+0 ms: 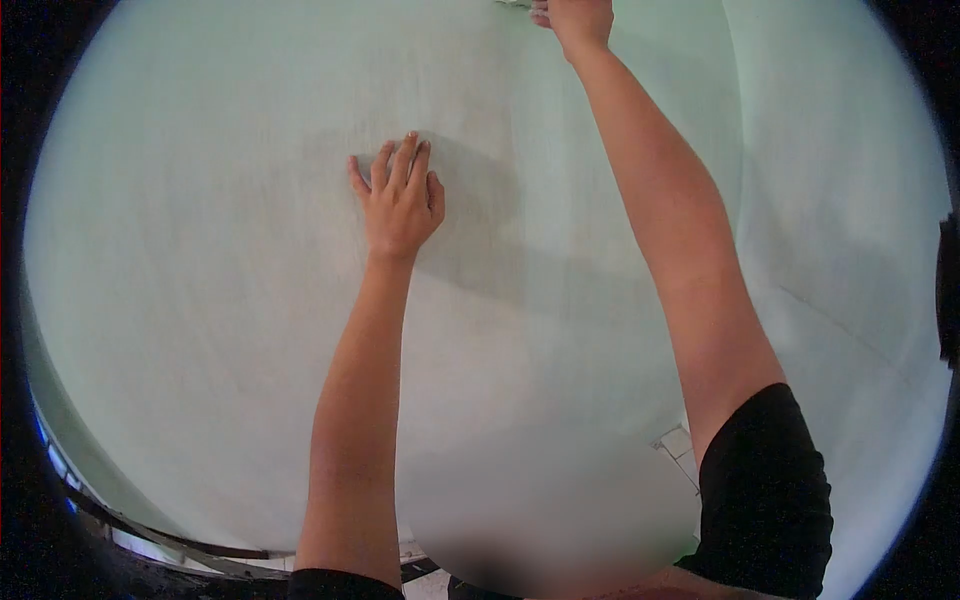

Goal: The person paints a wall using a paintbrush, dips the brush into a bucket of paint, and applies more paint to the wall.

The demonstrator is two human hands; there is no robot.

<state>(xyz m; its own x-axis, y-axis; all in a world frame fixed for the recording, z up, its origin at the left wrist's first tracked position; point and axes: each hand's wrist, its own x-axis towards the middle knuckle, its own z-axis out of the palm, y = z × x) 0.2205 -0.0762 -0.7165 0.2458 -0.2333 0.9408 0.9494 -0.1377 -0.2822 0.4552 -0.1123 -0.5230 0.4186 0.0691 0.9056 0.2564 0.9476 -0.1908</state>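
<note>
My left hand [402,205] is against the pale green wall [250,300], palm toward it, with its fingers spread. A greyish patch shows between those fingers; whether it is shadow or a thing under them I cannot say. Higher up and to the right, my right hand [582,22] is partly cut off by the top edge of the view. Its fingers are curled near a thin flat piece with a pale, uneven edge [514,3], which appears to be in that hand. Most of this piece lies out of view, so its kind does not show. Whitish streaks cover the wall around both hands.
At the right, the wall meets another pale wall [840,250] at a corner. Light floor tiles [680,445] show low down beside my right sleeve [765,490]. A dark curved edge [215,548] runs along the lower left. A blurred area covers the bottom middle.
</note>
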